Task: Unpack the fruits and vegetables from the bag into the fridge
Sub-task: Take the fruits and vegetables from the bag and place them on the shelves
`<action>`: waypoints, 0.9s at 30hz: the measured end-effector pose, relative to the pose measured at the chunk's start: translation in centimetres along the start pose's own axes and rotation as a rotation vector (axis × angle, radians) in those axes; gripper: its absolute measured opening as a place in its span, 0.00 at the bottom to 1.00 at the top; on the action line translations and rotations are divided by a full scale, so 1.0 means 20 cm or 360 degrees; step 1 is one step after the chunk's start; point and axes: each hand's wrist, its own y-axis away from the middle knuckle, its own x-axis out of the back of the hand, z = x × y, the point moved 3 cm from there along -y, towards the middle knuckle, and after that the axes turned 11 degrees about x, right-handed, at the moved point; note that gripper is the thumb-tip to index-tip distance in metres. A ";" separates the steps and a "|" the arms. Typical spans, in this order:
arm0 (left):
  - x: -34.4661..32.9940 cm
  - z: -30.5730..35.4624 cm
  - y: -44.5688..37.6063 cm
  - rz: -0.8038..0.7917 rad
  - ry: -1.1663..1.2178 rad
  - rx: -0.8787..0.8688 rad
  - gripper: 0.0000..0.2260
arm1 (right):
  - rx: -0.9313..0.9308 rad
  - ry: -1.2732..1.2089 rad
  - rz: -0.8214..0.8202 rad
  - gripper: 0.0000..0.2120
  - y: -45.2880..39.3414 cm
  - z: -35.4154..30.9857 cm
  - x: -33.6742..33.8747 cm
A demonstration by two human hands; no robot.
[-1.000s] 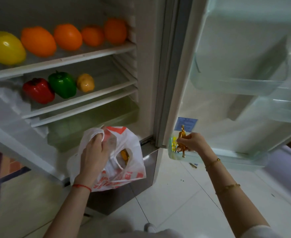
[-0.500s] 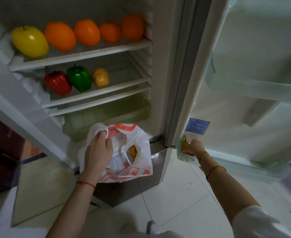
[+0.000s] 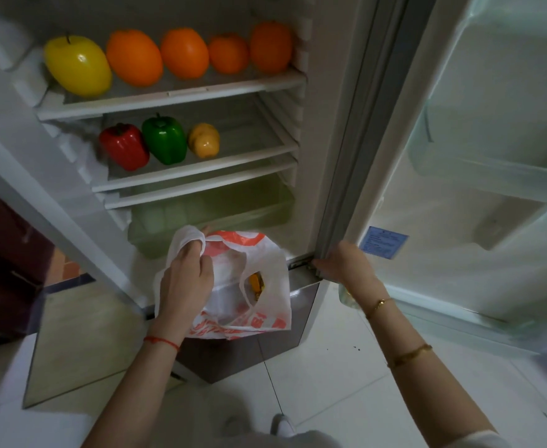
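I grip the handle of a white and orange plastic bag (image 3: pixel 265 250) in my left hand (image 3: pixel 185 279), low in front of the open fridge. Something orange (image 3: pixel 254 282) shows through the bag's opening. My right hand (image 3: pixel 343 263) is empty, fingers apart, beside the door seal just right of the bag. On the top shelf (image 3: pixel 168 95) lie a yellow apple (image 3: pixel 78 66) and several oranges (image 3: pixel 185 53). The second shelf (image 3: pixel 201 169) holds a red pepper (image 3: pixel 125 147), a green pepper (image 3: pixel 165 140) and a small yellow fruit (image 3: pixel 204 140).
A pale green crisper drawer (image 3: pixel 217 218) sits under the shelves, right behind the bag. The fridge door stands open at the right with a clear upper bin (image 3: pixel 492 176) and a low bin (image 3: pixel 459 315). Dark wooden furniture (image 3: pixel 0 253) is at the left. White floor tiles (image 3: pixel 330 383) lie below.
My right hand let go of a small orange item in the low door bin and moved left toward the bag, empty. My left hand kept hold of the bag.
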 end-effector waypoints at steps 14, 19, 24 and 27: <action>0.04 -0.05 -0.04 -0.0066 0.0058 -0.0009 0.05 | 0.0694 0.0060 -0.0578 0.20 -0.25 -0.64 -0.65; 0.01 -0.07 -0.07 -0.0066 0.0052 -0.0017 0.12 | 0.0465 0.0276 -0.0475 0.19 -0.33 -0.47 -0.67; -0.04 -0.05 -0.09 -0.0164 0.0089 -0.0057 0.09 | 0.0365 0.0121 -0.0504 0.11 -0.36 -0.38 -0.72; -0.07 -0.04 -0.10 -0.0186 0.0051 -0.0064 0.09 | 0.0202 0.0024 -0.0365 0.11 -0.36 -0.36 -0.75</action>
